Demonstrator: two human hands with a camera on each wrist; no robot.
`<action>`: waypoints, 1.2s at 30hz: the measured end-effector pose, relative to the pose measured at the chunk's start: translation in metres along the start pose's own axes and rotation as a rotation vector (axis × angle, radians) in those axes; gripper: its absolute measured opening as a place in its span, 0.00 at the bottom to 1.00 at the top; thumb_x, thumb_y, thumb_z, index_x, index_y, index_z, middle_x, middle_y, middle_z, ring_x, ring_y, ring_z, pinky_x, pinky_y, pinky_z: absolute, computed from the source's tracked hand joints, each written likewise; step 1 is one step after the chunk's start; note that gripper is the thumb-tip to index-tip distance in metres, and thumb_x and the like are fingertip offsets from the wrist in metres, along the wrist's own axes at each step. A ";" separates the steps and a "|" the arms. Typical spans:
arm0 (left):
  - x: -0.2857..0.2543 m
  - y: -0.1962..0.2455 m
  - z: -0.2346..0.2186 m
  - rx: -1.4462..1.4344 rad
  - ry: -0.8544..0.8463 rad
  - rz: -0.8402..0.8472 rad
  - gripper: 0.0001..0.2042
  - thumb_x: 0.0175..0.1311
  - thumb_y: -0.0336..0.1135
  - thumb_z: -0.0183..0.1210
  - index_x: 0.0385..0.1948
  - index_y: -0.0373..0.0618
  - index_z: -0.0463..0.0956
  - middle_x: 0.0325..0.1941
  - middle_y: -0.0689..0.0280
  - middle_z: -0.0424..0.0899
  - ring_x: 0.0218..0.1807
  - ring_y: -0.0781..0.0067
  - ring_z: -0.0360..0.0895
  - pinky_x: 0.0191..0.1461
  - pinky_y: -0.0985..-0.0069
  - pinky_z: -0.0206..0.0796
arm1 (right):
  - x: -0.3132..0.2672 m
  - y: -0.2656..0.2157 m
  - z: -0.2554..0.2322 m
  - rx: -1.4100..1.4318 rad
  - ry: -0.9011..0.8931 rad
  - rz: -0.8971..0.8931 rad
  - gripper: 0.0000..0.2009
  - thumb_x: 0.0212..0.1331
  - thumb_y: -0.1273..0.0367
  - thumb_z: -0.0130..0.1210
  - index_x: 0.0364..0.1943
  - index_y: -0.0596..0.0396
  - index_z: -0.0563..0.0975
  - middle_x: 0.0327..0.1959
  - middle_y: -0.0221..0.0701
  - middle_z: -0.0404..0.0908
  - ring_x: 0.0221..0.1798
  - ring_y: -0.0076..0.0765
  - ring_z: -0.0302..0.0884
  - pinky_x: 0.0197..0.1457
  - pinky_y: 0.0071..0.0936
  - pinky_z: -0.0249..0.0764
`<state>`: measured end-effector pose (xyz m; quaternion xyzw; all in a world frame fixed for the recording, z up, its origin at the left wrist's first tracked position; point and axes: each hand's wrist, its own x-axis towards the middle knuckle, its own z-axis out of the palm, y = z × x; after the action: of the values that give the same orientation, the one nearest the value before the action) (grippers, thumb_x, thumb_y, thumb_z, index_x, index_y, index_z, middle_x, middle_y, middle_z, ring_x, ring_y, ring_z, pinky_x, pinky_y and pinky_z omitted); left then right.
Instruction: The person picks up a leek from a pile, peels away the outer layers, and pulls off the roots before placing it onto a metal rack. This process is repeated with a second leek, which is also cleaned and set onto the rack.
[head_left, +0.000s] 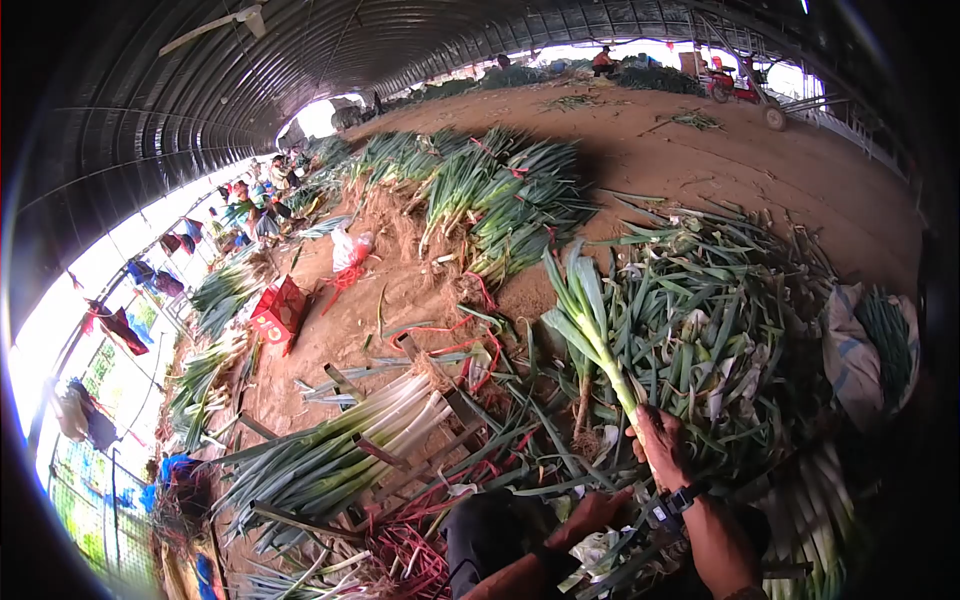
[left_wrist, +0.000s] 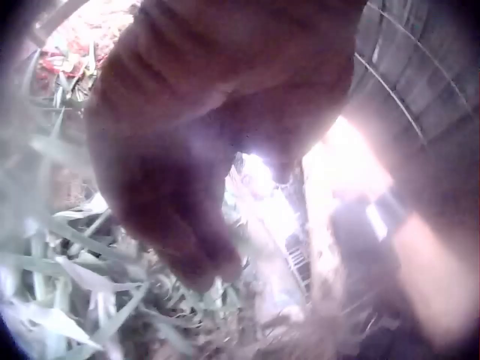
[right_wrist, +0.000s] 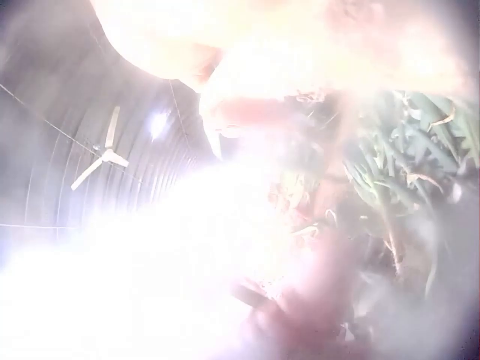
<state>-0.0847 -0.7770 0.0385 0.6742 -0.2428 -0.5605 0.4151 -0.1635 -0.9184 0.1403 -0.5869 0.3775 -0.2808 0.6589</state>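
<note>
My right hand, with a black watch at the wrist, grips a long green onion by its pale stem. Its broad green leaves point up and away over a heap of loose leaves. Lower and to the left, my left hand is near the stem's lower end. In the left wrist view that hand has loosely bent fingers, with a gap between thumb and fingers and nothing seen in it. Glare washes out much of the right wrist view, where the right hand shows at the top.
Trimmed green onions lie across a low wooden rack at front left, with red straps beside it. Tied bundles stand on the dirt floor beyond. A red bag is at left, a white sack at far right.
</note>
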 end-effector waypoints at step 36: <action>-0.020 0.164 -0.159 -0.611 0.317 0.658 0.17 0.65 0.49 0.65 0.40 0.44 0.78 0.29 0.74 0.79 0.25 0.84 0.70 0.28 0.82 0.62 | -0.059 0.236 -0.078 -1.367 -0.618 -0.069 0.12 0.55 0.58 0.57 0.29 0.52 0.83 0.33 0.40 0.84 0.37 0.53 0.82 0.43 0.50 0.76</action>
<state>0.0854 -0.8036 0.1902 0.4858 -0.2013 -0.3350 0.7818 -0.2787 -0.8780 -0.0846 -0.9289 0.2471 0.1732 0.2146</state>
